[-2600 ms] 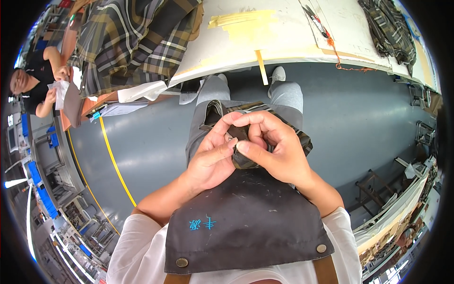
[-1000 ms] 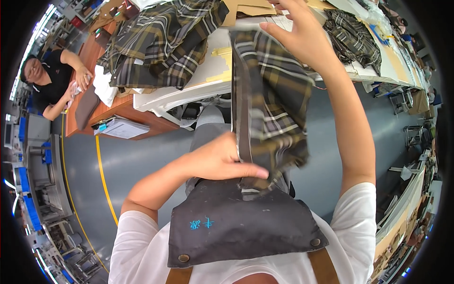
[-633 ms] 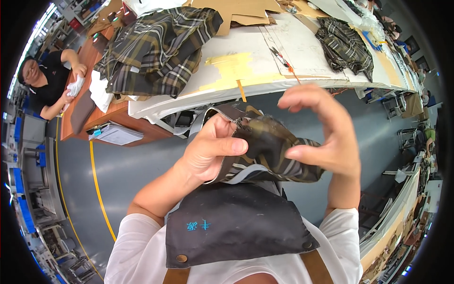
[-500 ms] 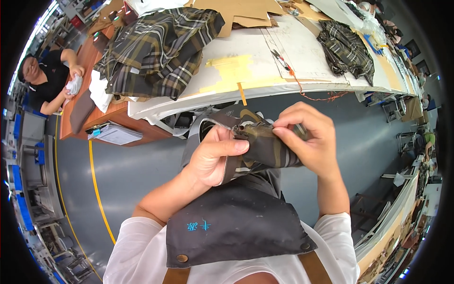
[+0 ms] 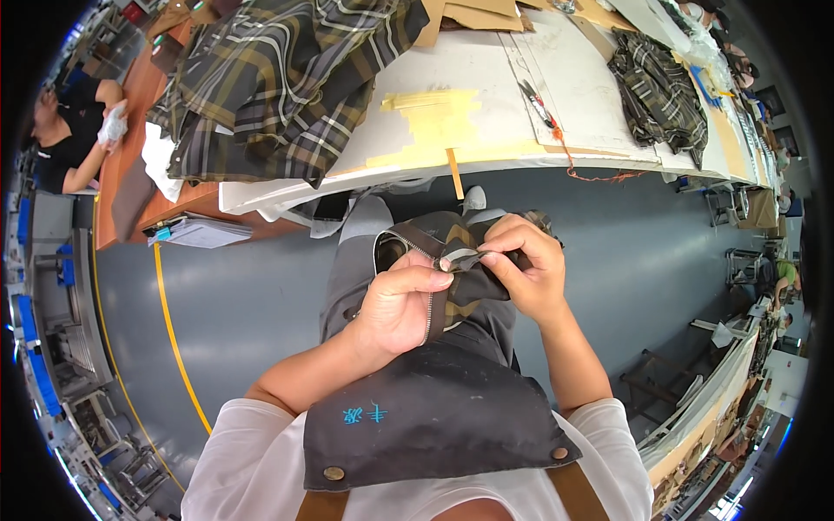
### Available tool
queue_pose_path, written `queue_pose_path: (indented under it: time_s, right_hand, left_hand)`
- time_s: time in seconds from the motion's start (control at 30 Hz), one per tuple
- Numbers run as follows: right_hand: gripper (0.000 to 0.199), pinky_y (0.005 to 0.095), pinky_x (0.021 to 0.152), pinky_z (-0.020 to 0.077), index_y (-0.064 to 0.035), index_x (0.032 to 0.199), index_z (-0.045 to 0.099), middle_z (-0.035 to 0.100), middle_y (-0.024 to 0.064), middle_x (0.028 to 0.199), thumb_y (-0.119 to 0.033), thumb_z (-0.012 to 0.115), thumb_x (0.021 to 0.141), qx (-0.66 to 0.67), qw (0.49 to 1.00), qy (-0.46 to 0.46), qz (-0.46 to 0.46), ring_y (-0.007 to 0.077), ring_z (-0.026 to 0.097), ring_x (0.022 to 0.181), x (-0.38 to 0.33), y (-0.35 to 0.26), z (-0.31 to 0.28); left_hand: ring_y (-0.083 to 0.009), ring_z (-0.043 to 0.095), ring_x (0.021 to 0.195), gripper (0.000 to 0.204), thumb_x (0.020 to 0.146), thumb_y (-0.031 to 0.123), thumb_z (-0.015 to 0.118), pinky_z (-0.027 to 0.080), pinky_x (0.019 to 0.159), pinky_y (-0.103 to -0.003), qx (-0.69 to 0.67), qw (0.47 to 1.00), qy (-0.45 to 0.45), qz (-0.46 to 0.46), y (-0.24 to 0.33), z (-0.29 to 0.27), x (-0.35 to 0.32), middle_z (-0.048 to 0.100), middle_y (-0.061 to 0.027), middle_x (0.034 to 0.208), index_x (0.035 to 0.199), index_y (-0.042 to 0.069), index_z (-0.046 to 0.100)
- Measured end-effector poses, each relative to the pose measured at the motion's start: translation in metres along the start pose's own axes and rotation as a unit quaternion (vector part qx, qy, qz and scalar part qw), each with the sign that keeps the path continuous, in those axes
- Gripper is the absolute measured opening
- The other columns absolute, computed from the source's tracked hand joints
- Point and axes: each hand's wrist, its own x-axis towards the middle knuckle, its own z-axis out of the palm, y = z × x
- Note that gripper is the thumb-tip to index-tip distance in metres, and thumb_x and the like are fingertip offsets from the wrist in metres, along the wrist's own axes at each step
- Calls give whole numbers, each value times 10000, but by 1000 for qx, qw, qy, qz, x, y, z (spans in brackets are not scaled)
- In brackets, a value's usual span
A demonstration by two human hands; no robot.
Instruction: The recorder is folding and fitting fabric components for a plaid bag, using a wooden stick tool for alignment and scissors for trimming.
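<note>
A dark plaid garment piece (image 5: 469, 291) with brown and cream bands is held over my lap. A metal-toothed zipper (image 5: 429, 317) runs along its brown edge and curves round to the left. My left hand (image 5: 395, 304) is closed on the garment near the zipper, thumb on top. With thumb and forefinger, my right hand (image 5: 530, 269) pinches a narrow fold of the cloth just beside the left thumb. The fold stretches between both hands. Part of the garment hangs beyond my right hand, and its underside is hidden.
In front stands a white-topped table (image 5: 486, 78) with a large plaid garment pile (image 5: 278, 95) at left and a smaller plaid bundle (image 5: 660, 91) at right. Small snips (image 5: 539, 104) with an orange cord lie between them. A person (image 5: 74, 130) works at far left.
My right hand has moved left and down, closer to the left hand. The cloth edge between them is now drawn into a narrow fold. My left hand has shifted slightly right.
</note>
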Motion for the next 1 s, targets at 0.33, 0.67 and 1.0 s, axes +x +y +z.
queue_pose_path:
  time_s: [0.33,0.67,1.0]
  right_hand:
    - [86,238,616,438,9,846,566,574,74,815,19,621,780,64,981,19,181,127,538,693,-30,43,7]
    - [145,212,616,447,2,918,620,603,51,795,9,637,774,58,961,104,249,92,560,713,-28,78,19]
    - [111,227,613,467,5,889,612,629,64,791,-6,632,780,-49,952,123,276,106,585,667,-31,104,27]
  left_hand:
    - [-98,521,934,371,757,-43,555,404,805,-209,56,994,82,-43,1,-6,19,564,-32,1019,1115,10,476]
    - [-123,519,966,337,763,-6,580,410,855,-253,44,982,183,-34,4,-36,53,555,-28,1018,1087,46,498]
    - [-110,569,882,122,824,73,598,479,791,-271,-12,973,219,-78,6,-67,68,589,-7,930,929,84,537]
